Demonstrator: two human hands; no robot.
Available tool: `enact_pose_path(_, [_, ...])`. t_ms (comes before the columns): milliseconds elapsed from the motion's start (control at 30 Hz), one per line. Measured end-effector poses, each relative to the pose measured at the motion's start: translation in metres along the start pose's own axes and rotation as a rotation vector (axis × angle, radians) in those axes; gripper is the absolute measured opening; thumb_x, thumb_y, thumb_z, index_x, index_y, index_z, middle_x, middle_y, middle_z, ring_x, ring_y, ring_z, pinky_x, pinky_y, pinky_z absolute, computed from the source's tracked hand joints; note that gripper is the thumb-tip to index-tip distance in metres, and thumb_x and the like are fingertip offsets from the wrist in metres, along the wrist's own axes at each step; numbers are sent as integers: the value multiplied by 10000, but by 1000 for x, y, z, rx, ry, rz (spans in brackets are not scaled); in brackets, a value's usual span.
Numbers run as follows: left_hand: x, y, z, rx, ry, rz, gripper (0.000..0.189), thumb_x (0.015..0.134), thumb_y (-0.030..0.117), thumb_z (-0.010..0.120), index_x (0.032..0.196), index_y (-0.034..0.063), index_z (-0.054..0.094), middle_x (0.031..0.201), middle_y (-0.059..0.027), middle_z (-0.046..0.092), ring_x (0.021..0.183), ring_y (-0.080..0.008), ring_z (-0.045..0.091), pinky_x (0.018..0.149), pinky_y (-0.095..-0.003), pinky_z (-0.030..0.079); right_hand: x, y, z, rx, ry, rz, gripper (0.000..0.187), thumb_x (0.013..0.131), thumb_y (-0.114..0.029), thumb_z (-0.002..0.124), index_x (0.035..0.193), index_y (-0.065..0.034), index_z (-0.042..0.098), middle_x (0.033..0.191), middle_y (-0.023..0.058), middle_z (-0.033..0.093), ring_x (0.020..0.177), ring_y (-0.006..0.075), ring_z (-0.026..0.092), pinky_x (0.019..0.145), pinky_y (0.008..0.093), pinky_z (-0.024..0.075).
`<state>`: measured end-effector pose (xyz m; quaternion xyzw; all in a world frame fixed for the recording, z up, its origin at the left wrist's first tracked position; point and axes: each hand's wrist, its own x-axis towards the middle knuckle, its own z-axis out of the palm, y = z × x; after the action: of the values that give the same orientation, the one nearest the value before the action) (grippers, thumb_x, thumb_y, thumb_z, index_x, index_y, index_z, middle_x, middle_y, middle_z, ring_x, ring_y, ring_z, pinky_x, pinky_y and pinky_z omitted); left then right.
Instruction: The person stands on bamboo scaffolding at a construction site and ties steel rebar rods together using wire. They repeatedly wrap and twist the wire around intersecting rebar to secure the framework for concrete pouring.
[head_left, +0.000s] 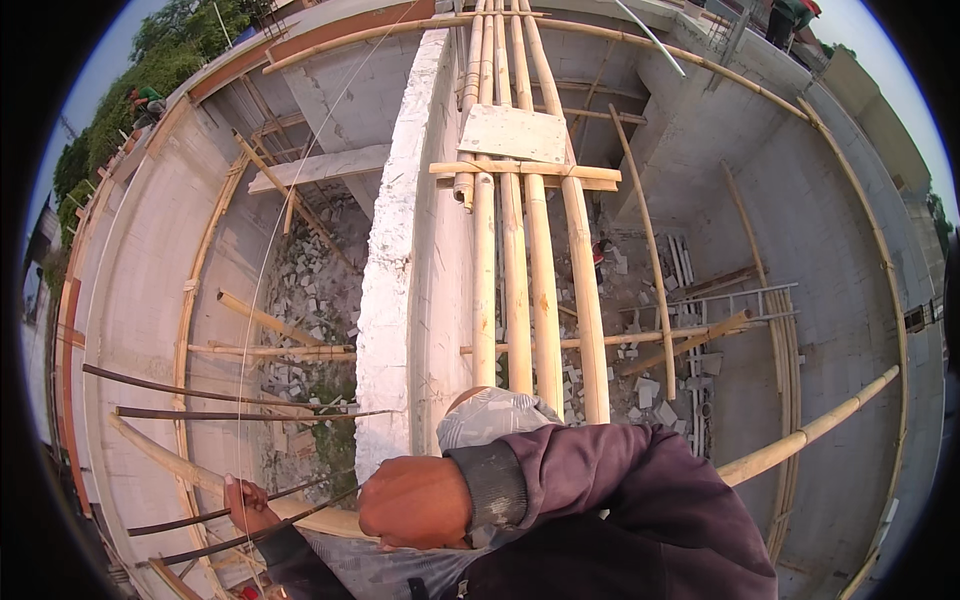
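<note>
My left hand (246, 501) is at the lower left, its fingers curled around a thin dark steel rod (176, 522). A second steel rod (247, 537) crosses in front of my left wrist and runs up to my right hand (416, 501). That hand is a fist, back towards me, at the near end of a rough white block wall (390, 285). What lies inside the fist is hidden. A thin string (259, 292) passes down beside my left hand. Two more steel rods (202, 394) reach out leftward from the wall above my hands.
Bamboo poles (512, 285) run away from my knee, with a wooden board (513, 133) across them. Deep drops with rubble (319, 277) flank the wall. A ladder (720, 306) lies below right. Other workers (146, 101) are at the far left, upper right and below.
</note>
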<state>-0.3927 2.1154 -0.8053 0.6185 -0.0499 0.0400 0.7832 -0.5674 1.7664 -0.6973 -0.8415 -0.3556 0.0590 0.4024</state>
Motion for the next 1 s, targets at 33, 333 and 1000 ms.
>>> enact_pose_path(33, [1, 3, -3, -9, 36, 17, 366, 991, 270, 480, 672, 97, 431, 506, 29, 303, 397, -62, 225, 379, -236, 218, 8, 1, 1, 12, -10, 1, 239, 787, -232, 640, 728, -2, 663, 723, 197, 639, 758, 399, 638, 661, 480, 497])
enact_pose_path(333, [5, 20, -23, 111, -24, 105, 403, 989, 280, 477, 645, 79, 415, 506, -2, 350, 408, -78, 279, 397, -252, 222, 70, 2, 27, 6, -155, 2, 193, 788, -202, 594, 728, -21, 623, 730, 177, 622, 742, 386, 620, 661, 473, 487])
enact_pose_path(1000, [5, 44, -74, 211, -54, 25, 497, 969, 364, 519, 597, 37, 481, 534, -9, 413, 478, -75, 320, 461, -267, 217, 142, -9, 74, 54, -303, 93, 212, 895, -205, 592, 791, -22, 614, 767, 163, 599, 807, 375, 594, 716, 470, 466])
